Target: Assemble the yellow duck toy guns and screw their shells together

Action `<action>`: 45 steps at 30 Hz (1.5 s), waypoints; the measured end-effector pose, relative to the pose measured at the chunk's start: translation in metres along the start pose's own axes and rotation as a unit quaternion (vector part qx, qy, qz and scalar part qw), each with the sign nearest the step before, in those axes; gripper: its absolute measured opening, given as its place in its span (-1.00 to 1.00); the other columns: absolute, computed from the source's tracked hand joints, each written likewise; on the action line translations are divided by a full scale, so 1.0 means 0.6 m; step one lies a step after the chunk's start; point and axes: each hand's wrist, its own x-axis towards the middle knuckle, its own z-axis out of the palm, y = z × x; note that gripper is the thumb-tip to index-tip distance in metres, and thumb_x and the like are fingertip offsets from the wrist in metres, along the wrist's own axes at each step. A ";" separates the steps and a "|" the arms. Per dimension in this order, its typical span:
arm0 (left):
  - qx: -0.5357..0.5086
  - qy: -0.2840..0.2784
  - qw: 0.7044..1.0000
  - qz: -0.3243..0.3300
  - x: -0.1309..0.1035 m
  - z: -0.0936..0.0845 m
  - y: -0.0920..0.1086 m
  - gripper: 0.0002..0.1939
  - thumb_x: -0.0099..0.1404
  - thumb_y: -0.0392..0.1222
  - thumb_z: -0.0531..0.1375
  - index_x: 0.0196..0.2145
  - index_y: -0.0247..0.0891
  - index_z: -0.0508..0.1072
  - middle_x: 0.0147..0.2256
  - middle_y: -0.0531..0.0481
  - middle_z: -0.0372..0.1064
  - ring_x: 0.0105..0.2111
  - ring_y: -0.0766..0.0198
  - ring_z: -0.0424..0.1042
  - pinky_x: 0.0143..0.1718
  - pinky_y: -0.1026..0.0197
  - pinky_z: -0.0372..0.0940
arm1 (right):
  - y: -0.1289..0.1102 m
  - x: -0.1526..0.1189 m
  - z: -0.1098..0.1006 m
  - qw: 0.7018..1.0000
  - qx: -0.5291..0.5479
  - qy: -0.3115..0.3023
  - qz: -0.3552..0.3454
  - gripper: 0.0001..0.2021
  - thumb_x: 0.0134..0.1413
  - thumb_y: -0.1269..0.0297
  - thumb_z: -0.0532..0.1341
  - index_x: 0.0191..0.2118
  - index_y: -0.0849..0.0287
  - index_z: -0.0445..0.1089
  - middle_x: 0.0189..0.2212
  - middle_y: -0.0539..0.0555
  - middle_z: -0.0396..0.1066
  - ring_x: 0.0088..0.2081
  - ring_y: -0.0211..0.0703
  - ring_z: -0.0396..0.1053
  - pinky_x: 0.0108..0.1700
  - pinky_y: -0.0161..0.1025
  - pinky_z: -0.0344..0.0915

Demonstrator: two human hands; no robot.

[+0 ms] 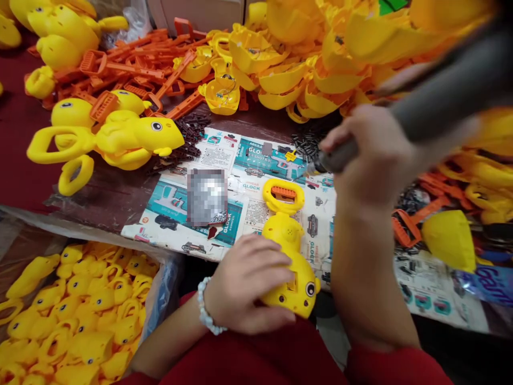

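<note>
My left hand (252, 283), with a beaded bracelet at its wrist, lies across a yellow toy duck (298, 262) and holds it at the near edge of the table. The duck has a ring handle with an orange piece inside it, and an open slot shows in its body. My right hand (372, 144), blurred by motion, is wrapped round a dark grey electric screwdriver (436, 96). The tool's tip points down and left, above a small pile of black screws (306, 147), apart from the duck. Whether a screw sits on the tip I cannot tell.
Printed cardboard (252, 214) covers the work spot, with a blurred-out patch on it. Assembled ducks (120, 133) lie at left, orange handles (132, 64) and yellow shells (276, 77) behind. Lower left, a lined box (164, 294) holds many ducks. More parts lie at right.
</note>
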 end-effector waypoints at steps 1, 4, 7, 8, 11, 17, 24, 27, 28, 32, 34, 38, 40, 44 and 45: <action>0.023 -0.036 0.998 0.043 0.003 0.008 0.006 -0.62 0.34 0.06 0.10 -0.19 -0.36 0.42 -0.21 -0.11 0.49 -0.09 0.12 0.39 0.09 0.03 0.16 | 0.027 0.014 0.004 1.000 0.000 -0.002 -0.014 -0.77 -0.29 0.52 0.15 -0.42 0.13 0.15 -0.49 -0.15 0.22 -0.72 -0.45 0.16 -0.74 -0.38 0.15; 0.068 -0.090 0.989 0.094 0.008 0.036 0.015 -0.66 0.36 0.01 0.06 -0.24 -0.35 0.43 -0.17 -0.06 0.50 -0.03 0.11 0.36 0.16 -0.01 0.05 | 0.080 0.036 0.003 0.998 -0.059 -0.010 0.006 -0.79 -0.30 0.54 0.16 -0.49 0.11 0.15 -0.65 -0.18 0.11 -0.77 -0.40 0.12 -0.78 -0.36 0.10; 0.080 -0.110 0.987 0.091 0.004 0.056 0.012 -0.74 0.34 -0.07 0.07 -0.26 -0.33 0.43 -0.13 -0.02 0.49 0.00 0.13 0.34 0.15 -0.01 0.06 | 0.092 0.034 -0.003 0.992 -0.113 -0.029 0.047 -0.76 -0.21 0.55 0.17 -0.50 0.07 0.11 -0.69 -0.17 0.05 -0.75 -0.37 0.10 -0.75 -0.33 0.14; 0.079 -0.109 0.987 0.086 0.002 0.059 0.010 -0.76 0.33 -0.10 0.08 -0.26 -0.32 0.43 -0.13 -0.01 0.49 0.01 0.14 0.34 0.15 0.00 0.07 | 0.091 0.031 -0.004 0.991 -0.119 -0.034 0.053 -0.75 -0.19 0.54 0.18 -0.48 0.06 0.10 -0.69 -0.17 0.05 -0.74 -0.36 0.09 -0.74 -0.32 0.14; 0.073 -0.108 0.989 0.075 -0.001 0.060 0.007 -0.79 0.32 -0.13 0.09 -0.26 -0.31 0.43 -0.12 0.02 0.49 0.01 0.17 0.33 0.14 0.01 0.08 | 0.091 0.025 -0.004 0.990 -0.125 -0.042 0.052 -0.75 -0.17 0.52 0.18 -0.46 0.06 0.09 -0.67 -0.15 0.03 -0.74 -0.35 0.07 -0.73 -0.30 0.12; 0.082 -0.096 0.990 0.062 -0.001 0.060 0.010 -0.79 0.34 -0.13 0.07 -0.28 -0.28 0.44 -0.13 0.04 0.49 0.01 0.24 0.33 0.12 0.07 0.10 | 0.097 0.023 -0.003 0.986 -0.132 -0.075 0.063 -0.73 -0.13 0.47 0.21 -0.46 0.06 0.06 -0.67 -0.15 0.02 -0.73 -0.36 0.06 -0.71 -0.30 0.13; 0.069 -0.076 0.993 0.065 -0.001 0.066 0.007 -0.79 0.34 -0.14 0.08 -0.29 -0.29 0.45 -0.16 0.05 0.50 -0.01 0.24 0.34 0.09 0.06 0.12 | 0.096 0.016 -0.004 0.987 -0.139 -0.052 0.055 -0.78 -0.18 0.50 0.15 -0.48 0.08 0.08 -0.68 -0.15 -0.01 -0.73 -0.33 0.10 -0.70 -0.31 0.14; 0.068 -0.071 0.993 0.062 0.000 0.067 0.008 -0.80 0.34 -0.15 0.08 -0.29 -0.29 0.45 -0.17 0.06 0.50 -0.02 0.25 0.35 0.10 0.06 0.11 | 0.100 0.009 -0.006 0.985 -0.146 -0.062 0.066 -0.77 -0.17 0.50 0.16 -0.49 0.08 0.06 -0.65 -0.14 0.01 -0.72 -0.35 0.09 -0.70 -0.30 0.12; 0.069 -0.067 0.993 0.062 0.001 0.067 0.008 -0.80 0.34 -0.15 0.08 -0.30 -0.29 0.45 -0.18 0.06 0.50 -0.03 0.26 0.35 0.10 0.06 0.11 | 0.102 0.008 -0.007 0.985 -0.148 -0.063 0.068 -0.76 -0.18 0.50 0.16 -0.49 0.07 0.06 -0.63 -0.13 0.03 -0.72 -0.36 0.08 -0.70 -0.29 0.11; 0.066 -0.053 0.995 0.054 0.002 0.069 0.009 -0.82 0.33 -0.17 0.09 -0.33 -0.28 0.45 -0.21 0.08 0.51 -0.06 0.29 0.37 0.09 0.08 0.11 | 0.108 0.006 -0.010 0.981 -0.165 -0.067 0.082 -0.74 -0.16 0.47 0.18 -0.50 0.05 0.04 -0.62 -0.11 0.06 -0.70 -0.35 0.05 -0.69 -0.26 0.10; 0.055 -0.043 0.997 0.045 0.003 0.069 0.009 -0.83 0.31 -0.18 0.10 -0.34 -0.28 0.45 -0.23 0.09 0.52 -0.07 0.29 0.39 0.08 0.09 0.12 | 0.110 0.006 -0.011 0.978 -0.176 -0.069 0.084 -0.71 -0.15 0.45 0.20 -0.51 0.04 0.00 -0.64 -0.12 0.02 -0.70 -0.34 0.04 -0.70 -0.26 0.08; 0.045 -0.028 0.997 0.054 0.003 0.070 0.010 -0.85 0.29 -0.20 0.11 -0.34 -0.29 0.44 -0.25 0.09 0.53 -0.11 0.28 0.41 0.05 0.08 0.15 | 0.116 0.006 -0.014 0.981 -0.165 -0.069 0.080 -0.70 -0.16 0.41 0.21 -0.51 0.03 -0.02 -0.70 -0.15 -0.02 -0.73 -0.31 0.04 -0.70 -0.22 0.08; 0.046 -0.029 0.997 0.058 0.002 0.070 0.009 -0.85 0.29 -0.20 0.11 -0.34 -0.29 0.45 -0.25 0.10 0.53 -0.12 0.29 0.42 0.05 0.08 0.15 | 0.118 0.008 -0.016 0.982 -0.156 -0.069 0.082 -0.71 -0.17 0.37 0.22 -0.50 0.02 0.00 -0.72 -0.16 -0.02 -0.74 -0.30 0.04 -0.71 -0.20 0.09; 0.044 -0.030 0.996 0.074 -0.002 0.070 0.002 -0.85 0.28 -0.20 0.12 -0.35 -0.29 0.45 -0.27 0.12 0.54 -0.13 0.29 0.42 0.07 0.06 0.15 | 0.122 0.014 -0.026 0.979 -0.156 -0.092 0.097 -0.72 -0.14 0.29 0.24 -0.50 0.00 0.03 -0.72 -0.15 0.01 -0.72 -0.30 0.05 -0.71 -0.21 0.12; 0.042 -0.028 0.996 0.079 -0.003 0.070 0.000 -0.85 0.28 -0.20 0.12 -0.36 -0.29 0.44 -0.28 0.12 0.54 -0.13 0.29 0.43 0.08 0.05 0.14 | 0.124 0.015 -0.028 0.977 -0.154 -0.106 0.102 -0.72 -0.13 0.27 0.25 -0.49 0.00 0.04 -0.72 -0.15 0.01 -0.72 -0.30 0.04 -0.70 -0.21 0.13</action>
